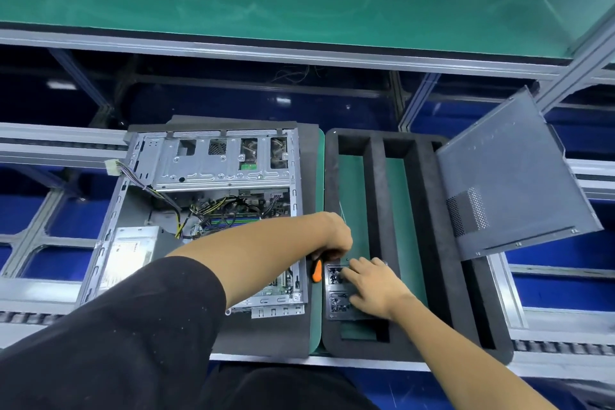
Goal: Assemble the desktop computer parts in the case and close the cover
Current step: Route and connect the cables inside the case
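Risk, judged from the layout: the screws in the small clear box are tiny, and the box sits in the near slot of the black foam tray, right at the edge nearest the computer case. A fumbled pick could drop a screw into the foam slots or into the open case among the cables and the board, where it could be hard to find and could short something. The left forearm lies across the near corner of the case, so a careless pull back could snag the loose wiring. The side cover stands tilted at the far side of the tray from the case, seemingly propped on the tray's edge; a knock to the tray might tip it.

Left hand: fingers curled down and clamped on a screwdriver with an orange handle, just beside the box, on its case side. The tip is hidden under the hand.

Right hand: lies over the box, fingers loosely bent with tips at its far compartment. Whether it pinches a screw cannot be told; the fingertips blur into the contents.

Case: on a dark mat on the desk, open side up, cover not yet fitted.
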Demonstrator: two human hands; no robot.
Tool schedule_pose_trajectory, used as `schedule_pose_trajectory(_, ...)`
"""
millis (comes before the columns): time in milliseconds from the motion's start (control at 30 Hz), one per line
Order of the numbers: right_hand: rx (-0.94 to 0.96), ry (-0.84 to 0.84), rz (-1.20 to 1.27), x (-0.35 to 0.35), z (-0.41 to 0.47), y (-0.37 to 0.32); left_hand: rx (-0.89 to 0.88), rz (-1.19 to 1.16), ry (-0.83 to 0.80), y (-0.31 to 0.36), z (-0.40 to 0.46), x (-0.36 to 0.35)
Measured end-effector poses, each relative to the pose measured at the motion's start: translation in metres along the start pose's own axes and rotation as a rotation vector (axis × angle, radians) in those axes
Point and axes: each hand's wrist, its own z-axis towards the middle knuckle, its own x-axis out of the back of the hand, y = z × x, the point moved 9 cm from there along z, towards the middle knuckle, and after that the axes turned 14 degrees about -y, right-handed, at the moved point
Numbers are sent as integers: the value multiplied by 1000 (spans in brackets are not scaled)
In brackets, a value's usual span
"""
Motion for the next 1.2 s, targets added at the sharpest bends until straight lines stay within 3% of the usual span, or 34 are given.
schedule_pose_trajectory(133, -57, 235, 136, 37, -5, 12, -106, 67, 121, -1, -15, 10)
schedule_pose_trajectory(233, -107, 455, 303, 96, -7, 24, -112, 82, 405, -22, -49, 29)
schedule_pose_trajectory(333, -42, 553, 268, 162, 7, 8, -100, 39, 782, -73, -111, 31)
schedule_pose_trajectory(433, 39, 602, 296, 223, 34, -22, -137, -78, 1145, -129, -178, -13)
schedule_pose_trajectory(500, 75, 602, 322, 252, 58, -45, -32, -122, 1260, -166, -201, -62)
schedule_pose_trajectory(633, 129, 451, 251, 261, 110, -86, 244, -158, 1206, -224, -212, -166)
schedule_pose_trajectory(800, 25, 385, 231, 240, 140, -91, 567, -669, 1370, -302, -234, -266)
schedule_pose_trajectory(833, 21, 390, 214, 239, 140, -91, 533, -777, 1380, -312, -232, -278)
schedule_pose_trajectory(933, 11, 420, 188, 240, 138, -89, 206, -1046, 1320, -326, -221, -296)
schedule_pose_trajectory(1100, -14, 420, 76, 237, 138, -96, 113, -1116, 1355, -335, -238, -303)
schedule_pose_trajectory(1200, -10, 410, 85, 236, 137, -95, -106, -1309, 1407, -325, -238, -297)
